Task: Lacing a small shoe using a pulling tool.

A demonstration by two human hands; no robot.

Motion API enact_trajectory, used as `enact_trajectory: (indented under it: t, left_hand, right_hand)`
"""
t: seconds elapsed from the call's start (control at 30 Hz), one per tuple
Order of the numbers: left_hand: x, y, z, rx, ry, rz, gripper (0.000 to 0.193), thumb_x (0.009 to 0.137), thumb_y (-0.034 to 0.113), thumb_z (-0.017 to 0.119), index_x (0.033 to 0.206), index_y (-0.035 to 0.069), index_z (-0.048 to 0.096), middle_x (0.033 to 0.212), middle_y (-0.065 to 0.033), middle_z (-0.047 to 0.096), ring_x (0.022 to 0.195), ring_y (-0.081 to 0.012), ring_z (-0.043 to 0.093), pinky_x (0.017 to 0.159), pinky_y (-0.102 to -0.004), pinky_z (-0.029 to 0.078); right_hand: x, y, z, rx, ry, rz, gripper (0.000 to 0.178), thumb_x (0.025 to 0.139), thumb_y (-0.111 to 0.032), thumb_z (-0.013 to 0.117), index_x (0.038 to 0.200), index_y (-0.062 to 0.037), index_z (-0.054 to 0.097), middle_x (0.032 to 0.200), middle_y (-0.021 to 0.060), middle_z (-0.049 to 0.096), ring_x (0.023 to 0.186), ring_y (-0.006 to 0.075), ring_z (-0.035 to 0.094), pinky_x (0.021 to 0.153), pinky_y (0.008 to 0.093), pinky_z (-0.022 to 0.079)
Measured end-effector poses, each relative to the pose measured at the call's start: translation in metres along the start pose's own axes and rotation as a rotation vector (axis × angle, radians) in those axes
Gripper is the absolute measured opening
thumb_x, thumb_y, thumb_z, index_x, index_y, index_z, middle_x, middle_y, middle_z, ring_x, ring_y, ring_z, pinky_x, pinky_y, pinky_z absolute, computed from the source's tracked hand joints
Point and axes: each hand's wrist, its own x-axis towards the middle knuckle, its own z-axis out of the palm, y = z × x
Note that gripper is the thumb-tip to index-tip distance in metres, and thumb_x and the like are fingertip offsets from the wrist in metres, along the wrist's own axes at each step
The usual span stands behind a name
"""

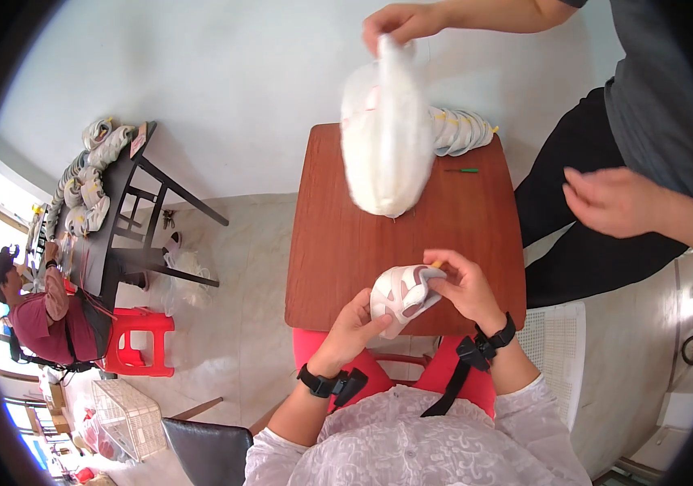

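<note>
Close to the near edge of the brown table (322, 267), I hold a white and pinkish-grey shoe upper (399, 298) between both hands. My left hand (352, 330) grips its left end, thumb against the side. Around the opening at the other end, my right hand (464, 285) has its fingers closed; a small yellow bit shows by the fingertips. Several more shoe uppers (464, 131), nested in a row with yellow bits on them, lie at the far right of the table. A thin tool with a green handle (468, 170) lies below that row.
Across the table a person's hand (401, 23) holds up a white bag (387, 138), blurred. The person's other hand (618, 201) hangs at the right. A white basket (553, 348) stands beside my right side. Far left, another person sits on a red stool (137, 340) at a dark table.
</note>
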Motion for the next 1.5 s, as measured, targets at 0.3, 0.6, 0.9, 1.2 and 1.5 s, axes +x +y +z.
enact_trajectory:
  t: [0.3, 0.6, 0.9, 1.2, 1.5]
  left_hand:
    - [0.004, -0.012, -0.004, -0.762, 0.088, 0.031, 0.045, 0.09, 0.012, 0.053, 0.131, 0.004, 0.039, 0.128, -0.0091, 0.051, 0.117, -0.0221, 0.052, 0.098, -0.0385, 0.044]
    - [0.006, -0.013, -0.002, -0.894, 0.009, 0.015, 0.051, 0.087, 0.026, 0.058, 0.132, 0.008, 0.04, 0.13, -0.0076, 0.05, 0.12, -0.0232, 0.049, 0.101, -0.0422, 0.039]
    - [0.008, -0.009, 0.01, -0.717, 0.057, 0.016, 0.049, 0.09, 0.026, 0.059, 0.132, 0.009, 0.041, 0.129, -0.0041, 0.051, 0.12, -0.0209, 0.048, 0.101, -0.0452, 0.038]
    - [0.005, -0.006, 0.022, -0.612, 0.083, 0.084, 0.036, 0.09, 0.012, 0.058, 0.123, 0.007, 0.047, 0.122, -0.0042, 0.054, 0.113, -0.0162, 0.051, 0.097, -0.0362, 0.041]
    - [0.002, -0.002, 0.01, -0.135, -0.007, 0.079, 0.021, 0.09, 0.008, 0.059, 0.108, 0.005, 0.05, 0.102, -0.0004, 0.058, 0.093, -0.0068, 0.054, 0.081, -0.0247, 0.044]
  right_hand:
    - [-0.021, -0.005, 0.046, 0.665, 0.007, 0.287, 0.036, 0.095, -0.021, 0.051, 0.124, -0.0001, 0.046, 0.114, 0.0085, 0.057, 0.098, 0.0158, 0.059, 0.08, 0.03, 0.052]
    - [-0.035, -0.024, 0.05, 0.373, 0.023, 0.207, 0.019, 0.092, -0.012, 0.055, 0.107, -0.0003, 0.055, 0.093, 0.0028, 0.062, 0.077, 0.0067, 0.058, 0.066, 0.022, 0.05]
    - [-0.042, 0.024, 0.036, 0.736, 0.089, 0.435, 0.022, 0.093, -0.014, 0.052, 0.11, -0.0004, 0.055, 0.095, 0.0056, 0.063, 0.079, 0.0137, 0.063, 0.073, 0.0297, 0.055]
    - [-0.044, 0.03, 0.031, 0.826, 0.03, 0.48, 0.025, 0.094, -0.015, 0.052, 0.115, -0.0035, 0.053, 0.1, 0.0044, 0.062, 0.085, 0.013, 0.063, 0.078, 0.0285, 0.052]
    - [-0.04, 0.007, 0.024, 0.287, 0.334, 0.106, 0.038, 0.092, -0.009, 0.05, 0.128, -0.0008, 0.045, 0.122, 0.0104, 0.054, 0.112, 0.0177, 0.052, 0.093, 0.0318, 0.043]
